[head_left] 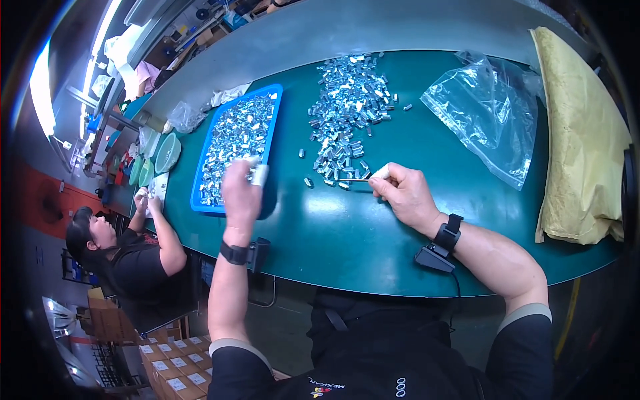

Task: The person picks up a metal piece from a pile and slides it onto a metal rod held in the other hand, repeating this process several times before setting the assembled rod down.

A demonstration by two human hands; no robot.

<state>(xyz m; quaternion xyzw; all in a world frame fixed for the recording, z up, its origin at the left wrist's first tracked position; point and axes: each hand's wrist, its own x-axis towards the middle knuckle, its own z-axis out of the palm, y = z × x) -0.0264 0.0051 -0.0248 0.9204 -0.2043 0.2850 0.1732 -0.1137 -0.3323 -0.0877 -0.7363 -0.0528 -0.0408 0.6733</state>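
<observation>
My left hand point(241, 195) is over the near right edge of a blue tray point(275, 115) full of small shiny metal pieces point(240, 130). White coverings show on its fingertips, the thumb and a finger stand apart, and I see nothing held in it; the hand is slightly blurred. My right hand point(410, 197) pinches a thin metal rod point(357, 180) between thumb and fingers, also with a white fingertip covering. The rod points left, its tip by the near end of a long heap of the same metal pieces point(347, 110). Several pieces lie loose around that heap.
A clear plastic bag point(490, 113) lies flat on the green table point(373, 247) at the right, next to a big yellowish sack point(577, 140). Left of the tray are a crumpled clear bag point(185, 117) and green bowls point(168, 153). A co-worker point(147, 257) sits at the left edge.
</observation>
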